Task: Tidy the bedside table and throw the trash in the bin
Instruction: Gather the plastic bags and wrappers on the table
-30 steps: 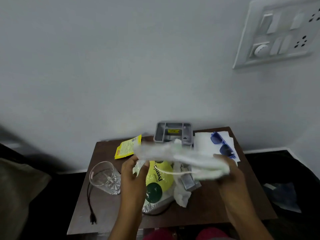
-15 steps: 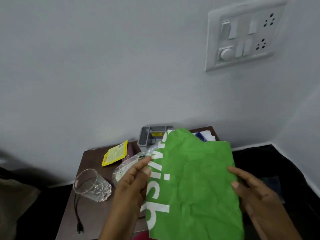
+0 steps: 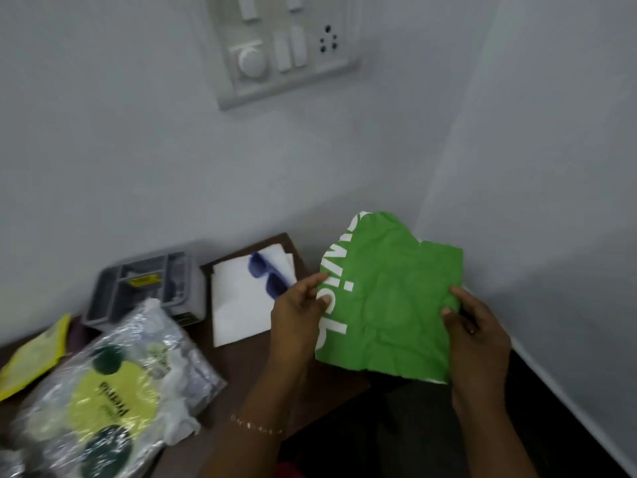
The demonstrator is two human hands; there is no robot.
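Your left hand (image 3: 300, 315) pinches the left edge of the green paper sheet (image 3: 389, 305): the thumb lies flat on the printed face beside the white lettering, and the other fingers curl round the edge to the back. Your right hand (image 3: 475, 336) pinches the opposite edge the same way, thumb tip pressed on the front and fingers tucked behind, where you cannot see them fully. The sheet is stretched between the two pinches, crumpled, with its face turned toward you.

Its long axis runs roughly up and down in your view, leaning a little to the left at the top. The lettering runs along the left edge, turned sideways. The top edge is ragged and peaks at the upper left; the bottom edge hangs free below both hands.

You hold it in the air at the right edge of the bedside table (image 3: 248, 357), mostly past it, over the dark floor by the wall corner.

On the table, just left of your left hand, blue sunglasses (image 3: 267, 276) lie on white paper (image 3: 238, 305). Further left, a grey tray (image 3: 148, 288) stands against the wall, with a clear plastic packet (image 3: 103, 391) in front of it and a yellow sachet (image 3: 31, 353) at the far left. A switchboard (image 3: 275, 46) is on the wall above.
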